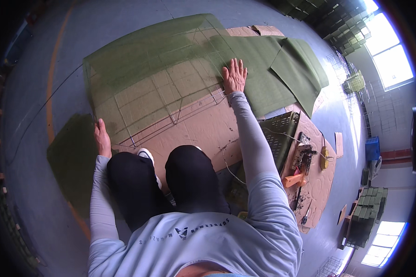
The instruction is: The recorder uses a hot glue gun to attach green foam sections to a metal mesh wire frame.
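Note:
A thin wire grid frame (pixel 155 115) lies in front of me, with sheer green mesh (pixel 148 44) spread across its far part. My right hand (pixel 235 77) rests flat on the mesh near the frame's right end, fingers stretched and slightly apart. At the near left corner, my left hand (pixel 102 138) is closed on the edge of the green mesh; its fingers are partly hidden. More dark green mesh (pixel 71 161) hangs out to the left of that hand. Beyond my right hand lie overlapping denser green sheets (pixel 282 69), one with a slanting folded edge.
Brown cardboard (pixel 203 122) lies under the frame, close to my knees. A green perforated crate (pixel 279 134) stands by my right arm. Beside it are an orange-handled tool (pixel 293 180) and a yellow-handled tool (pixel 325 157) on cardboard. Green stacks (pixel 370 207) and a blue crate (pixel 372 148) stand farther right.

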`<state>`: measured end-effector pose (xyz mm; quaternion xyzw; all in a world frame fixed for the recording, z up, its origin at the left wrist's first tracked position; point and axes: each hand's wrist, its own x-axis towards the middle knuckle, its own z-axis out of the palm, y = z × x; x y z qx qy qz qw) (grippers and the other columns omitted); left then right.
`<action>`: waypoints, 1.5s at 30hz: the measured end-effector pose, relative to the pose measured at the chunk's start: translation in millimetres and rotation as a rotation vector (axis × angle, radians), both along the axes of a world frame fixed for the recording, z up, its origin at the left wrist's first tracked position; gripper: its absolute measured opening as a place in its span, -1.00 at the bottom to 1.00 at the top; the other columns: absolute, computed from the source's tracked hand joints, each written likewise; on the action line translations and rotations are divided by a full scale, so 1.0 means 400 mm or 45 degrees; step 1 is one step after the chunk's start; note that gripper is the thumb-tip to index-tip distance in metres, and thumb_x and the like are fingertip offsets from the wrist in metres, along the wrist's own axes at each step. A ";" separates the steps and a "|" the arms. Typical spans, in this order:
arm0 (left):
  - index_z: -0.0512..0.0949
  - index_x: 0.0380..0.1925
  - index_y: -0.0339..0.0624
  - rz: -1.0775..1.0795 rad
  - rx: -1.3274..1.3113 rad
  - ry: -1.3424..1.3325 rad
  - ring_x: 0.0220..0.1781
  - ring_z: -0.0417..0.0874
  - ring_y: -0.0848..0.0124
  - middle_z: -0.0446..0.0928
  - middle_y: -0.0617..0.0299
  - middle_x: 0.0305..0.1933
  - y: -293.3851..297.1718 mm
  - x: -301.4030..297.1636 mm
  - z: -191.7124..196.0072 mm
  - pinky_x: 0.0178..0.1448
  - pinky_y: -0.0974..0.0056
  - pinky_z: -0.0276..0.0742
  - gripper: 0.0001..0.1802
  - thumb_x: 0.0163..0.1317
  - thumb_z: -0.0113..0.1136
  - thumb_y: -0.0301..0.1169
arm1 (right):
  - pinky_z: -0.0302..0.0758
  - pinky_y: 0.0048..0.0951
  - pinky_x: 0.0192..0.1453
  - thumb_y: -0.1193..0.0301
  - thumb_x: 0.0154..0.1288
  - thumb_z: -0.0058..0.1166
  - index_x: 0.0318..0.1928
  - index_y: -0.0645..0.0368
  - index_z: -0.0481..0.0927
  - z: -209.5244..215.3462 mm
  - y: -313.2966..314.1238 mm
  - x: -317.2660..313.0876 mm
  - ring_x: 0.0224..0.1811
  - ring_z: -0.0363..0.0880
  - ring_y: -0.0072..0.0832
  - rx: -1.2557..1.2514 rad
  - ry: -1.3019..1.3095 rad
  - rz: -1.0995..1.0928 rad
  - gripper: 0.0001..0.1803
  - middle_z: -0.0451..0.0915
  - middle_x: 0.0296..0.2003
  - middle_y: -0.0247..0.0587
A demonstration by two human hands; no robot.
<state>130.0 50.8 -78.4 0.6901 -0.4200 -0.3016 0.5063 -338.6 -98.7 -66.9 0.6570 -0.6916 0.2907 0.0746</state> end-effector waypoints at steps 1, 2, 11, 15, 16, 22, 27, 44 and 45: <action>0.23 0.12 -0.39 0.044 0.065 -0.031 0.25 0.21 0.22 0.25 -0.03 0.20 -0.006 -0.002 -0.006 0.28 0.28 0.06 -0.38 0.30 -0.23 -0.03 | -0.22 -0.14 0.38 -0.02 0.28 -0.43 0.26 0.21 0.05 -0.018 0.006 0.006 0.37 -0.12 -0.29 0.002 0.102 -0.045 -0.31 0.03 0.29 -0.11; 0.23 0.12 -0.38 0.092 0.135 -0.071 0.26 0.21 0.21 0.25 -0.03 0.21 0.001 0.012 -0.003 0.28 0.28 0.05 -0.38 0.30 -0.23 -0.03 | -0.23 -0.13 0.38 -0.02 0.28 -0.43 0.26 0.20 0.07 -0.011 0.004 0.015 0.37 -0.11 -0.29 -0.004 0.115 -0.022 -0.31 0.04 0.29 -0.12; 0.19 0.15 -0.36 -0.073 -0.162 0.224 0.18 0.27 0.35 0.29 0.11 0.17 0.037 -0.002 0.088 0.25 0.33 0.07 -0.41 0.25 -0.05 -0.16 | -0.01 -0.24 0.34 0.09 0.15 -0.01 0.25 0.25 0.05 0.047 0.117 -0.044 0.30 0.05 -0.17 -0.119 -0.253 -0.034 -0.23 0.13 0.22 0.06; 0.09 0.17 -0.48 -0.053 -0.161 0.377 0.05 0.36 0.48 0.41 0.13 0.01 0.060 0.021 0.112 0.18 0.43 0.14 -0.28 0.11 0.20 -0.37 | 0.27 -0.30 0.16 0.39 0.08 0.11 0.19 0.28 0.15 0.060 0.389 -0.171 0.16 0.30 -0.17 -0.372 -0.379 -0.206 -0.32 0.30 0.11 0.10; 0.09 0.17 -0.47 -0.135 -0.139 0.383 0.03 0.38 0.49 0.43 0.15 -0.02 0.061 0.057 0.096 0.16 0.44 0.16 -0.28 0.10 0.21 -0.39 | 0.31 -0.34 0.11 0.43 0.08 0.11 0.16 0.29 0.20 0.063 0.468 -0.219 0.10 0.35 -0.22 -0.411 -0.484 -0.293 -0.37 0.35 0.04 0.06; 0.21 0.11 -0.41 -0.425 -0.039 0.504 -0.05 0.44 0.51 0.46 0.18 -0.07 0.061 0.123 0.095 0.06 0.46 0.26 -0.38 0.07 0.21 -0.47 | 0.43 -0.40 -0.27 0.43 0.05 0.14 -0.20 0.27 0.44 0.083 0.900 -0.428 -0.38 0.48 -0.36 -0.512 -0.412 -0.926 -0.70 0.50 -0.37 -0.14; 0.30 0.03 -0.34 -0.632 0.134 0.555 -0.06 0.48 0.46 0.47 0.17 -0.05 0.061 0.137 0.121 0.05 0.41 0.33 -0.51 0.07 0.18 -0.51 | 0.41 -0.20 -0.29 0.09 0.00 0.17 -0.46 0.23 0.45 0.036 1.002 -0.460 -0.45 0.48 -0.16 -0.062 -0.131 -1.238 -0.59 0.49 -0.52 -0.10; 0.39 -0.07 -0.15 -0.718 0.656 0.206 -0.25 0.52 0.59 0.50 0.38 -0.22 0.031 0.147 0.205 -0.21 0.45 0.44 -0.58 0.02 0.22 -0.44 | 0.48 -0.39 -0.57 0.18 -0.19 0.28 -0.17 0.16 0.43 -0.080 1.053 -0.610 -0.52 0.50 -0.38 0.219 -1.783 -1.094 -0.46 0.49 -0.44 -0.17; 0.39 -0.07 -0.15 -0.710 0.650 0.230 -0.25 0.52 0.59 0.50 0.38 -0.22 0.032 0.131 0.202 -0.21 0.45 0.44 -0.58 0.02 0.22 -0.44 | 0.48 -0.45 -0.59 0.25 -0.11 0.22 -0.21 0.12 0.44 -0.070 1.093 -0.668 -0.53 0.49 -0.43 0.078 -2.048 -0.714 -0.58 0.49 -0.48 -0.22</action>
